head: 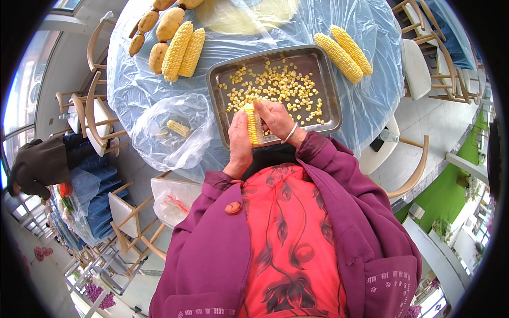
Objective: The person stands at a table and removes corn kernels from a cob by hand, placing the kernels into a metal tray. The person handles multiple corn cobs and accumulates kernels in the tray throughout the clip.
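Note:
A partly stripped corn cob [252,125] is held between my two hands, over the near edge of a metal baking tray [274,51]. My left hand [240,139] wraps the cob's left side. My right hand [277,119], with a white bangle at the wrist, presses its thumb near the cob's top end. Rows of yellow kernels remain on the left of the cob, while its right side looks bare. Loose corn kernels [282,83] are scattered across the tray floor.
Two corn cobs [185,51] lie beside lotus roots [170,26] at the far left. Two more cobs [345,53] lie right of the tray. A clear plastic bag [171,145] holds a cob piece [178,128]. Chairs surround the plastic-covered table [373,103]; a person [43,167] stands at left.

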Demonstrator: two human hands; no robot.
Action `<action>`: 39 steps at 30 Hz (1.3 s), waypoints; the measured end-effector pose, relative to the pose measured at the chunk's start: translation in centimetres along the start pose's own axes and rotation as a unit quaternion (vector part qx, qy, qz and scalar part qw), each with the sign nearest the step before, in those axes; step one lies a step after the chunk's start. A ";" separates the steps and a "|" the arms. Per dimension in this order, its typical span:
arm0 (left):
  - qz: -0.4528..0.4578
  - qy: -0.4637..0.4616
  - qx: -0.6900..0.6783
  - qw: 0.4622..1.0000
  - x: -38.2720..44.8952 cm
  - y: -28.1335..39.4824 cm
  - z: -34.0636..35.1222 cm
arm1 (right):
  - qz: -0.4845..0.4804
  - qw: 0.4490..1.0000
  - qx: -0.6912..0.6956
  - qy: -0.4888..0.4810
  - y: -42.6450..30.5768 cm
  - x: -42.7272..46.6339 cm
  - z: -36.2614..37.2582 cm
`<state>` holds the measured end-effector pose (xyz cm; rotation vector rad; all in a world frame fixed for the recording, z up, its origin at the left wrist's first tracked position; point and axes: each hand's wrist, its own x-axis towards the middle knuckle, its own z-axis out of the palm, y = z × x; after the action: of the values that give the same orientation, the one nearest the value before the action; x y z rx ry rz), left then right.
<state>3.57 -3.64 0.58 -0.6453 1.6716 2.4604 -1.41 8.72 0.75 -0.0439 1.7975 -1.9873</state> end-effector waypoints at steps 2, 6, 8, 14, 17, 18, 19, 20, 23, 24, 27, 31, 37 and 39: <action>0.017 0.000 0.006 1.000 0.0 0.0 0.1 | -0.069 0.994 -0.077 0.038 0.2 0.2 0.4; 0.014 -0.003 -0.027 1.000 -0.1 0.2 0.5 | -0.177 0.962 -0.191 0.078 0.6 0.1 0.8; 0.014 -0.003 -0.025 1.000 0.0 -0.1 0.4 | -0.203 0.950 -0.225 0.074 1.2 0.3 0.7; -0.005 0.003 -0.046 0.999 -0.1 -0.2 0.4 | -0.251 0.936 -0.240 0.060 2.9 0.9 -0.2; -0.010 0.017 -0.052 0.998 -0.1 0.4 0.7 | -0.054 0.998 0.004 0.017 1.9 0.3 -0.2; -0.011 0.022 -0.050 0.998 -0.1 0.4 0.8 | 0.042 0.993 0.113 -0.008 1.5 -0.1 -0.3; -0.013 0.006 -0.046 0.999 -0.1 0.4 0.7 | 0.038 0.995 0.090 -0.017 1.6 0.1 -0.4; -0.014 -0.009 -0.042 0.999 -0.1 0.5 0.4 | 0.034 0.997 0.067 -0.027 1.6 0.3 -0.5; -0.022 -0.022 -0.040 0.999 -0.2 0.5 0.5 | 0.013 1.000 -0.024 -0.016 1.4 0.3 -0.6; -0.025 -0.021 -0.041 0.999 -0.3 0.5 0.7 | 0.006 1.000 -0.023 -0.011 1.5 0.4 -0.6; -0.063 -0.025 -0.065 0.996 -0.3 0.9 0.8 | -0.043 0.997 -0.055 0.025 2.0 0.6 -0.6; -0.091 0.000 -0.088 0.992 -0.2 0.5 1.2 | -0.106 0.986 -0.101 0.078 2.8 0.7 -0.2; -0.063 -0.025 -0.056 0.996 -0.2 -0.4 0.9 | -0.149 0.962 -0.156 0.165 3.4 0.6 0.5; -0.069 -0.032 -0.063 0.995 -0.3 0.0 0.9 | -0.147 0.966 -0.135 0.162 3.7 0.7 0.2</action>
<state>3.62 -2.78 1.00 -0.6634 1.4085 2.4754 -0.84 8.17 -2.93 -0.0803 2.3859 -2.0210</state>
